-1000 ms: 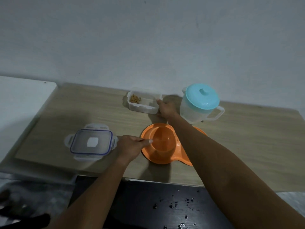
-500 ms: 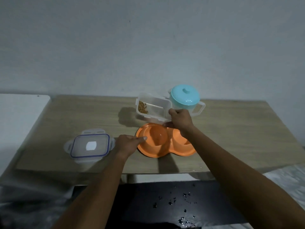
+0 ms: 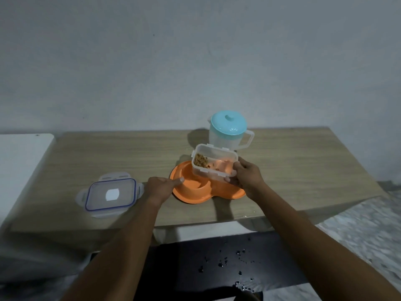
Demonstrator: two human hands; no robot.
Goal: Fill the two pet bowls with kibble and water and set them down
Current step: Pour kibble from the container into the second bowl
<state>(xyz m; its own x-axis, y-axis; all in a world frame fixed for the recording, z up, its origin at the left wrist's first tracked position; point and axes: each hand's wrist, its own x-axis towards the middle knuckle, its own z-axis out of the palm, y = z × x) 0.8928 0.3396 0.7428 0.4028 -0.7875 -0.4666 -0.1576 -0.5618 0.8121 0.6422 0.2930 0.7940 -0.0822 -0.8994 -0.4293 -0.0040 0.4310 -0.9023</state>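
Note:
An orange double pet bowl (image 3: 191, 193) sits near the front edge of the wooden table (image 3: 303, 170). My left hand (image 3: 161, 187) rests on the table with fingertips against the bowl's left rim. My right hand (image 3: 246, 178) grips the right end of a clear plastic kibble container (image 3: 213, 162), held tilted above the bowl. The brown kibble is heaped at the container's left end. A clear water jug with a turquoise lid (image 3: 229, 132) stands behind the bowl.
The container's clear lid with a blue seal (image 3: 110, 194) lies flat on the table to the left. A white surface (image 3: 21, 153) adjoins the table's left side. Below the table's front edge lies a dark floor (image 3: 217, 268) with scattered droplets.
My right hand lifted the kibble container off the table, carried it forward over the orange bowl and tilted it. My left hand stayed at the bowl's left rim.

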